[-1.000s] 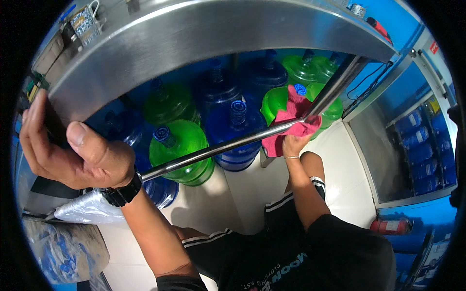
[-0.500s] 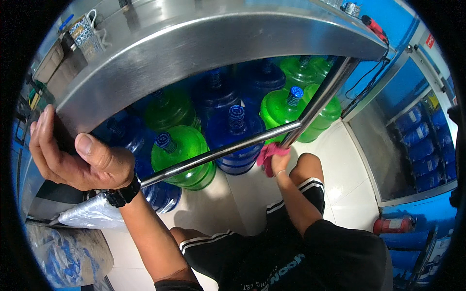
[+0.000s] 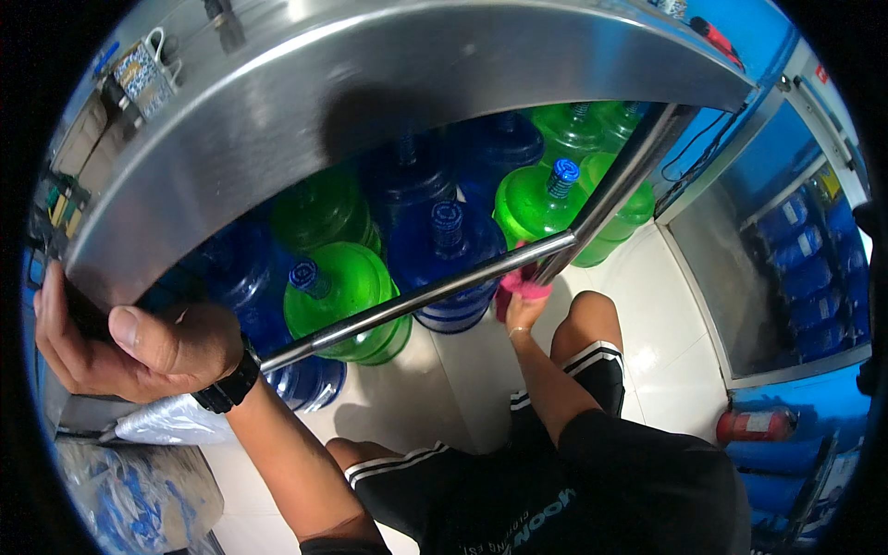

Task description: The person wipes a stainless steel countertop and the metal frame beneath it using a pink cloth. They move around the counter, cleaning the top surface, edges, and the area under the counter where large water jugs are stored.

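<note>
Cloth (image 3: pixel 524 285) is grasped by right fingers (image 3: pixel 525 306) against table leg (image 3: pixel 622 180); left fingers (image 3: pixel 55 314) are unclenched; what remains cannot be judged.

The leg (image 3: pixel 629 174) is glossy metal, the rag (image 3: pixel 525 286) matt cloth.

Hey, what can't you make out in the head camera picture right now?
All in the head view:
Pink cloth: partly hidden by the right hand gripping it.
Metal leg: lower end hidden behind the cloth and hand.
Rear blue bottle: top cut off by the steel table, lower part blocked by nearer bottles.
Feet: hidden beneath the legs.
</note>
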Demonstrator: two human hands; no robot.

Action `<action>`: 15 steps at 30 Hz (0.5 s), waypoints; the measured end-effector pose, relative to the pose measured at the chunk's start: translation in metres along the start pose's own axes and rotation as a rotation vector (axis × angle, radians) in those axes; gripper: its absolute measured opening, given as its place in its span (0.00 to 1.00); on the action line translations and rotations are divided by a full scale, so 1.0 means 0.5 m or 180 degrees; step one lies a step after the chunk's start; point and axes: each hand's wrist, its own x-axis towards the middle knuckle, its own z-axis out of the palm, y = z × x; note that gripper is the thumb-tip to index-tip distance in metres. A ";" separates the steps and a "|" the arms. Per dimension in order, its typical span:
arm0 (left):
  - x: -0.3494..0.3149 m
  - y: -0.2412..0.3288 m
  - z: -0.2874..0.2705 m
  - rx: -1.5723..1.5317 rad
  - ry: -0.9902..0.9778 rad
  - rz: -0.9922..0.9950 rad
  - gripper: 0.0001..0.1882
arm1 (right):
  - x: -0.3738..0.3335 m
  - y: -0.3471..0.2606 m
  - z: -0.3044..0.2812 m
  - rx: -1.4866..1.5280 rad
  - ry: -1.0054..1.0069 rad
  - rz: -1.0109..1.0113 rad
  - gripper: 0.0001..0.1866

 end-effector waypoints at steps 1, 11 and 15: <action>0.003 0.000 0.002 0.0059 0.0019 0.0069 0.25 | -0.015 0.031 -0.011 0.0188 -0.0129 0.0607 0.25; -0.004 0.022 -0.023 0.0176 -0.0341 -0.0340 0.24 | 0.137 -0.231 0.000 -0.0003 -0.0877 0.0220 0.19; -0.006 0.028 -0.021 0.0177 -0.0302 -0.0425 0.24 | 0.207 -0.341 0.017 0.0592 -0.1273 -0.0105 0.27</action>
